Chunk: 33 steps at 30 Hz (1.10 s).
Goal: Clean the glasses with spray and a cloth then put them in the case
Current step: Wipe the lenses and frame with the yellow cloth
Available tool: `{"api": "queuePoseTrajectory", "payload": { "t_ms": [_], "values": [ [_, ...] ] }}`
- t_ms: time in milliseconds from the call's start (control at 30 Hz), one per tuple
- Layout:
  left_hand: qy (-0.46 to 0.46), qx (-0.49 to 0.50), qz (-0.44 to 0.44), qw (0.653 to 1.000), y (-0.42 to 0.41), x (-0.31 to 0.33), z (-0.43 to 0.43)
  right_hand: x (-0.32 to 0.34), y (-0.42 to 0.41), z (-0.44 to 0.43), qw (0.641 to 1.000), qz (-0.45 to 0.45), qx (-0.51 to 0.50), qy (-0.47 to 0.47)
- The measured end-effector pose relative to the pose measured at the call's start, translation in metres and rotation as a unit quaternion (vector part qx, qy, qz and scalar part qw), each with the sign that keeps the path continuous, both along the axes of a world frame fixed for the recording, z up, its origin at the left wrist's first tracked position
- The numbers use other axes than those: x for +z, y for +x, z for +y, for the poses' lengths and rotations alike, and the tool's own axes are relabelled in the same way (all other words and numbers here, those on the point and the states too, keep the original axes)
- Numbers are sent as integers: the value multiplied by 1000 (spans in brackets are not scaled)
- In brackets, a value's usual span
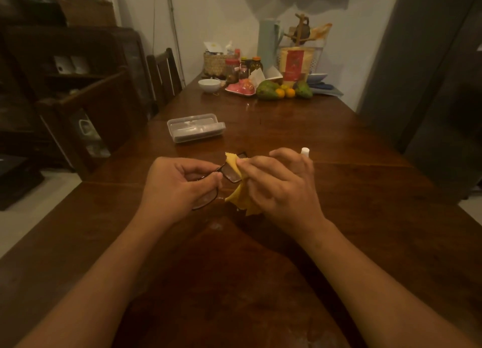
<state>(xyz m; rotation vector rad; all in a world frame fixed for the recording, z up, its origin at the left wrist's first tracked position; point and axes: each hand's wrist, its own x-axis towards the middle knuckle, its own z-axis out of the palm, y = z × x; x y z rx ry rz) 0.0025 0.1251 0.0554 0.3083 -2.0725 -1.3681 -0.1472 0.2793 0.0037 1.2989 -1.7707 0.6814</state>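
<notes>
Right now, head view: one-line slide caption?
Left hand holds glasses; right hand rubs them with yellow cloth; clear case lies beyond.

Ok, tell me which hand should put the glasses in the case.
Probably left. The left hand grips the glasses, and the case lies ahead on its side; the right hand holds the cloth.

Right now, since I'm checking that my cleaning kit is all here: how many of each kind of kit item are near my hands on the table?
glasses: 1
cloth: 1
case: 1
spray bottle: 1 (only its white top shows)
Total: 4
</notes>
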Motion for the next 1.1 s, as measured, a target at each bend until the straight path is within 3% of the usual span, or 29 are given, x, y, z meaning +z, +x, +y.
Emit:
{"api": "queuePoseTrajectory", "payload": {
  "t_ms": [233, 633, 800, 1100],
  "values": [
    [-18, 19, -6, 1000, 2, 0, -3, 0, 0, -1, 995, 29, 86, 42],
    [11, 23, 5, 1000, 3, 3, -3, 0, -5, 2, 994, 74, 82, 18],
    [-1, 7, 4, 1000, 2, 1, -3, 1, -12, 8, 998, 46, 38, -8],
    [10, 4, 12, 1000, 2, 0, -3, 0, -12, 6, 998, 36, 52, -4]
  ]
}}
